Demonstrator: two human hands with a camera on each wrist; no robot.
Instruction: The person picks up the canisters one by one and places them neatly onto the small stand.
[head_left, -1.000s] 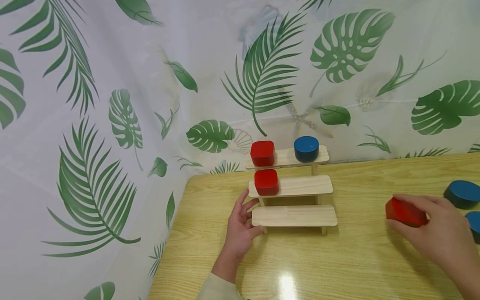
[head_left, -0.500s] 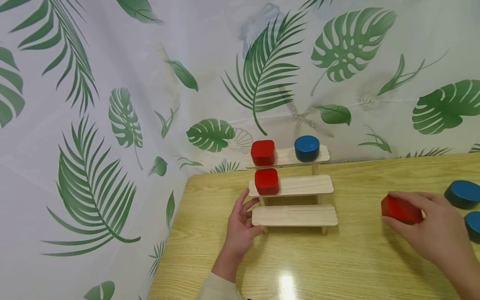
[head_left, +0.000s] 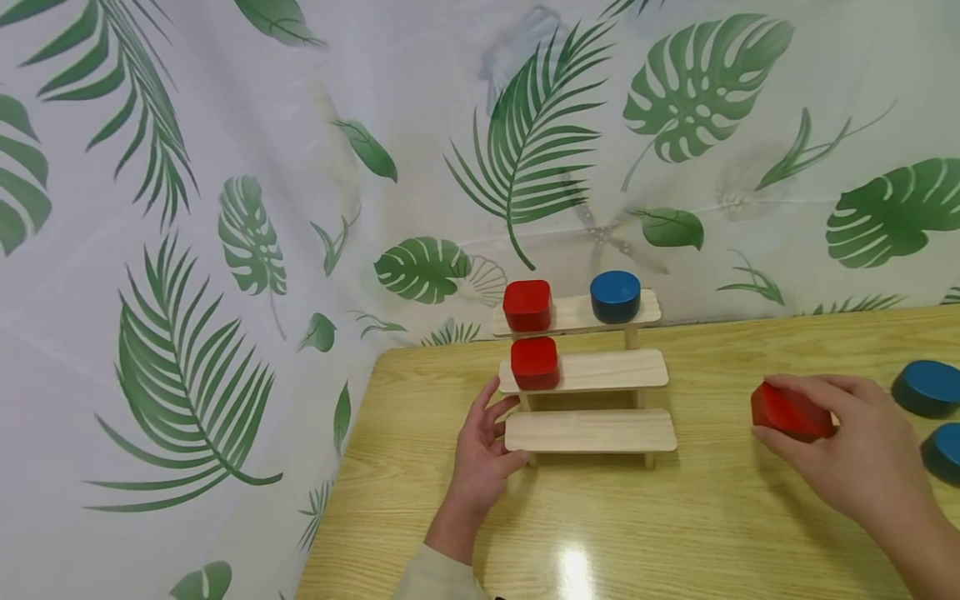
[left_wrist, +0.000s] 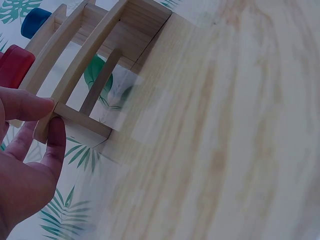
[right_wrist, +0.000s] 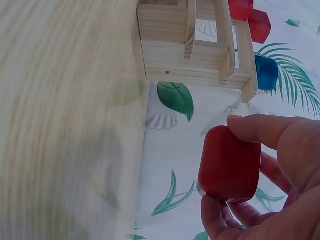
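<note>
A three-tier wooden stand (head_left: 591, 431) is on the table, its left end held by my left hand (head_left: 482, 467). In the left wrist view, the thumb and fingers pinch the end of the lowest board (left_wrist: 75, 70). My right hand (head_left: 862, 454) grips a red box with rounded corners (head_left: 786, 412) between thumb and fingers, to the right of the stand and tilted. A similar red box (head_left: 527, 306) sits at the left of the top tier, with a round blue box (head_left: 615, 297) at that tier's right. Another red box (head_left: 535, 364) occupies the left of the middle tier.
Two blue boxes, one farther back (head_left: 928, 389) and one nearer (head_left: 945, 452), lie on the wood-grain table (head_left: 615, 533) at the far right, beyond my right hand. Behind the stand hangs a white leaf-print cloth (head_left: 420, 192), which also covers the left side.
My right hand has moved a little to the left with the red box, uncovering more of the nearer blue box. The left hand stays at the stand.
</note>
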